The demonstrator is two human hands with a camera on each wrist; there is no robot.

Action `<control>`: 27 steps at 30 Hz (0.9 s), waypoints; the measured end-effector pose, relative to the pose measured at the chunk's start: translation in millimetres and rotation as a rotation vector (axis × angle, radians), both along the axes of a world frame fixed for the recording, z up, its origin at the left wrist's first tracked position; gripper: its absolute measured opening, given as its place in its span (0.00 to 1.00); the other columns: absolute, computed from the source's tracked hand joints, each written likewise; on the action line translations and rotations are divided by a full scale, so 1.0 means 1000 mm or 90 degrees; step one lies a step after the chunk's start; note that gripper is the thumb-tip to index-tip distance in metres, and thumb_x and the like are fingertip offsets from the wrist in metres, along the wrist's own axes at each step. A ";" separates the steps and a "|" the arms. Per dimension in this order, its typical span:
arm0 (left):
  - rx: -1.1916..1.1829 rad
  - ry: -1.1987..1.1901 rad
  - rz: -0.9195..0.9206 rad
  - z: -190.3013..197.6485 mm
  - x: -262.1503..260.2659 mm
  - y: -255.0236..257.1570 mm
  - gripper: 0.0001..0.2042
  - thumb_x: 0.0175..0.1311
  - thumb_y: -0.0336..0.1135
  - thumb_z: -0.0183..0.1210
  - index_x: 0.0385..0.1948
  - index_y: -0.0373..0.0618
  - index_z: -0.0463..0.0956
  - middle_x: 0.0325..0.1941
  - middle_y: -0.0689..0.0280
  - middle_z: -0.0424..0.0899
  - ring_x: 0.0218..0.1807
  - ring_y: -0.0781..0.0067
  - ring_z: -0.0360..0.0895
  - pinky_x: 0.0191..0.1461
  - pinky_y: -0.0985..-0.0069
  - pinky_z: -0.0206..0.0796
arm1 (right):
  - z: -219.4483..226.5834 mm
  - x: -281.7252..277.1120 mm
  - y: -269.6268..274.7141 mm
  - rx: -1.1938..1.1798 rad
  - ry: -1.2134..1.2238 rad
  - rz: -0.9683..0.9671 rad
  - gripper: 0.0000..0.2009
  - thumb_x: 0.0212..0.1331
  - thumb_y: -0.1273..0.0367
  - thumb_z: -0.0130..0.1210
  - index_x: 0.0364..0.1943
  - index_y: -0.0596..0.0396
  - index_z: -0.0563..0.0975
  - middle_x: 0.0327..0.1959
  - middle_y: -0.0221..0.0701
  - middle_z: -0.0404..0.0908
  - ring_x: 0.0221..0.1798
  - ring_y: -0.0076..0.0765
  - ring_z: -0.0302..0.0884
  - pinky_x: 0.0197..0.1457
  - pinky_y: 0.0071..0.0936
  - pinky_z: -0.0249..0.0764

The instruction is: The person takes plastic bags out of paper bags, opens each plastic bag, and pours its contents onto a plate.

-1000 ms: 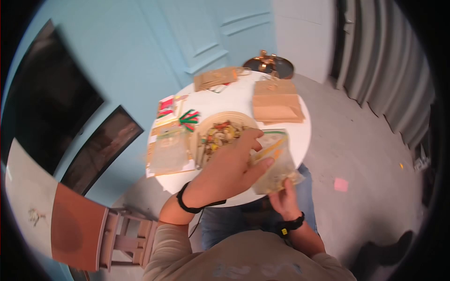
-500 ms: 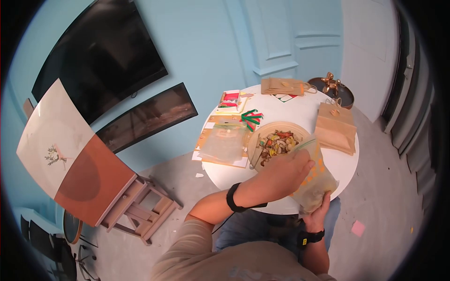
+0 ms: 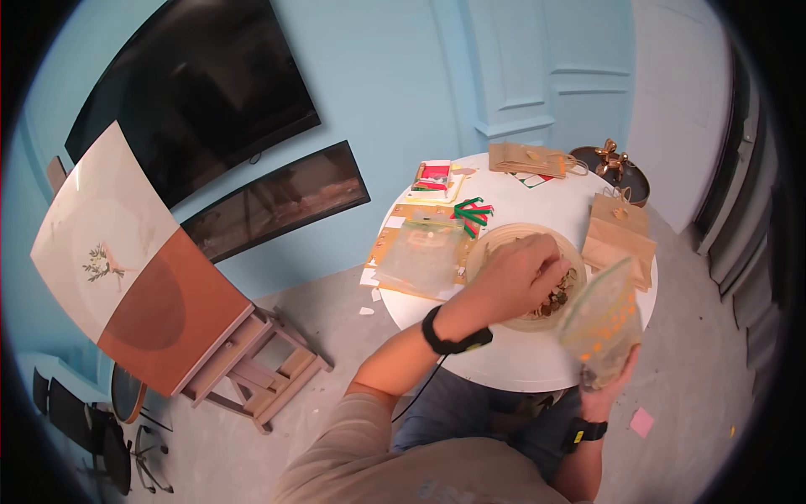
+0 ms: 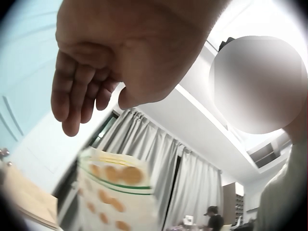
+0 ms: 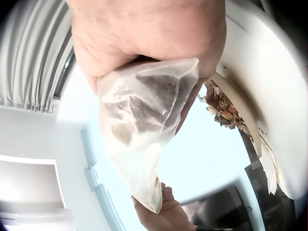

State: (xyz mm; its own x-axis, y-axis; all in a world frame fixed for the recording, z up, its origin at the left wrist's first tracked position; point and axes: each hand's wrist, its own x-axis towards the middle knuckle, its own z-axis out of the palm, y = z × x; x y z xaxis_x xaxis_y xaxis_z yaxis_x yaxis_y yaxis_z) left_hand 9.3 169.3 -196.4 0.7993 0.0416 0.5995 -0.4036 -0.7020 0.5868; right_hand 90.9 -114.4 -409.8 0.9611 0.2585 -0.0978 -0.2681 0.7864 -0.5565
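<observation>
My left hand (image 3: 522, 281) hovers over a round bowl (image 3: 573, 254) of mixed dried pieces (image 3: 561, 296) and covers part of it. In the left wrist view nothing shows in that hand (image 4: 120, 53); its fingers hang relaxed. To the right of the bowl, my right hand (image 3: 611, 388) holds a translucent zip bag (image 3: 606, 323) with orange spots by its lower end. Dark and pale pieces lie at the bottom of the bag (image 5: 139, 115), against the right palm (image 5: 149, 29). The mouth of the bag (image 4: 115, 187) is apart from the left hand.
Flat translucent bags (image 3: 420, 256) lie at the table's left, beside red and green ties (image 3: 473, 216). Brown paper bags stand or lie at the right (image 3: 620, 235) and back (image 3: 527, 158). A small dark round table (image 3: 635, 181) stands behind, and a picture board (image 3: 126, 277) at the left.
My left hand has moved from the bag's mouth leftward over the bowl. The bag in my right hand is now farther from the bowl. The head view has swung left.
</observation>
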 end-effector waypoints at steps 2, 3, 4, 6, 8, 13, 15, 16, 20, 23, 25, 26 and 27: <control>0.089 0.019 0.001 -0.035 0.038 0.019 0.11 0.73 0.37 0.64 0.43 0.37 0.81 0.41 0.51 0.86 0.47 0.48 0.85 0.51 0.55 0.76 | 0.002 0.005 -0.008 -0.041 -0.043 -0.044 0.32 0.78 0.39 0.51 0.70 0.47 0.75 0.67 0.25 0.80 0.64 0.29 0.82 0.59 0.32 0.84; 0.179 0.036 -0.002 -0.053 0.054 0.024 0.12 0.69 0.37 0.66 0.46 0.37 0.82 0.47 0.49 0.86 0.55 0.47 0.83 0.57 0.56 0.76 | 0.015 0.007 -0.011 -0.032 0.003 -0.068 0.31 0.77 0.38 0.52 0.67 0.46 0.76 0.63 0.22 0.82 0.59 0.26 0.83 0.51 0.29 0.85; 0.178 0.040 0.004 -0.066 0.064 0.025 0.12 0.69 0.37 0.66 0.46 0.37 0.82 0.47 0.49 0.86 0.55 0.47 0.83 0.57 0.56 0.76 | 0.025 0.008 -0.012 -0.023 0.049 -0.092 0.30 0.75 0.37 0.54 0.64 0.44 0.77 0.60 0.19 0.83 0.54 0.22 0.85 0.44 0.26 0.85; 0.369 0.214 0.007 -0.087 0.081 0.022 0.17 0.63 0.37 0.69 0.50 0.38 0.85 0.60 0.46 0.82 0.68 0.41 0.75 0.68 0.51 0.72 | 0.032 0.009 -0.009 -0.032 0.046 -0.124 0.29 0.75 0.37 0.55 0.63 0.43 0.78 0.58 0.18 0.83 0.51 0.21 0.86 0.42 0.26 0.85; 0.395 0.255 0.005 -0.101 0.097 0.023 0.19 0.62 0.37 0.69 0.53 0.38 0.84 0.63 0.45 0.80 0.69 0.38 0.74 0.69 0.47 0.71 | 0.037 0.007 -0.010 -0.041 0.045 -0.164 0.28 0.75 0.38 0.55 0.62 0.43 0.78 0.56 0.16 0.84 0.49 0.20 0.86 0.40 0.25 0.85; 0.438 0.286 0.045 -0.128 0.134 0.030 0.24 0.62 0.37 0.67 0.61 0.40 0.80 0.66 0.42 0.77 0.71 0.34 0.72 0.71 0.39 0.67 | 0.040 0.005 -0.013 -0.003 0.036 -0.118 0.28 0.76 0.39 0.55 0.65 0.44 0.77 0.59 0.18 0.84 0.53 0.21 0.86 0.44 0.28 0.87; 0.444 0.332 0.027 -0.127 0.140 0.033 0.26 0.63 0.38 0.66 0.64 0.42 0.78 0.66 0.41 0.77 0.72 0.33 0.72 0.73 0.40 0.66 | 0.044 0.002 -0.012 0.012 0.050 -0.122 0.29 0.77 0.40 0.55 0.67 0.44 0.77 0.61 0.19 0.84 0.55 0.23 0.85 0.46 0.29 0.87; 0.445 0.333 0.025 -0.131 0.138 0.033 0.26 0.63 0.38 0.66 0.64 0.42 0.78 0.66 0.41 0.77 0.72 0.33 0.72 0.73 0.40 0.66 | 0.045 0.002 -0.013 0.027 0.063 -0.126 0.29 0.77 0.41 0.54 0.68 0.44 0.76 0.64 0.20 0.83 0.58 0.24 0.85 0.48 0.30 0.87; 0.462 0.288 0.028 -0.134 0.107 0.026 0.24 0.68 0.41 0.64 0.63 0.42 0.78 0.65 0.44 0.78 0.71 0.34 0.72 0.73 0.41 0.66 | 0.032 0.007 -0.028 0.030 0.074 -0.141 0.29 0.78 0.42 0.54 0.71 0.45 0.75 0.68 0.23 0.81 0.61 0.26 0.84 0.51 0.30 0.87; 0.468 0.284 0.002 -0.131 0.085 0.024 0.22 0.71 0.43 0.62 0.63 0.43 0.79 0.65 0.45 0.78 0.73 0.33 0.71 0.72 0.42 0.67 | 0.019 0.009 -0.043 0.040 0.034 -0.103 0.31 0.78 0.43 0.55 0.74 0.45 0.73 0.71 0.26 0.79 0.65 0.30 0.82 0.61 0.36 0.85; 0.447 0.259 0.026 -0.138 0.085 0.023 0.22 0.72 0.44 0.60 0.63 0.43 0.79 0.67 0.46 0.77 0.74 0.33 0.69 0.74 0.41 0.66 | 0.001 0.015 -0.047 0.011 -0.017 -0.140 0.32 0.79 0.43 0.53 0.76 0.47 0.71 0.73 0.27 0.78 0.69 0.35 0.79 0.70 0.41 0.80; 0.477 0.264 -0.003 -0.138 0.090 0.026 0.23 0.73 0.46 0.60 0.64 0.43 0.78 0.68 0.46 0.76 0.75 0.33 0.69 0.76 0.40 0.65 | -0.004 0.019 -0.046 -0.011 -0.008 -0.155 0.33 0.79 0.43 0.53 0.77 0.48 0.70 0.73 0.28 0.77 0.71 0.37 0.78 0.72 0.43 0.77; 0.506 0.269 -0.035 -0.140 0.099 0.030 0.24 0.74 0.47 0.59 0.65 0.43 0.78 0.70 0.47 0.75 0.76 0.34 0.68 0.78 0.39 0.63 | -0.004 0.021 -0.046 -0.034 0.002 -0.171 0.34 0.79 0.42 0.52 0.77 0.49 0.70 0.74 0.29 0.77 0.72 0.40 0.76 0.75 0.45 0.75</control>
State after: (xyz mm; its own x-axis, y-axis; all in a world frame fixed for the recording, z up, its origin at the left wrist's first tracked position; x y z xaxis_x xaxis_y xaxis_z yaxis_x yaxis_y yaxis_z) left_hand 107.8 199.6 -335.9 0.9482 -0.3042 0.0913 -0.3090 -0.9501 0.0435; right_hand 111.4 -160.4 -414.2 0.9941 -0.0121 -0.1079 -0.0553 0.7987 -0.5992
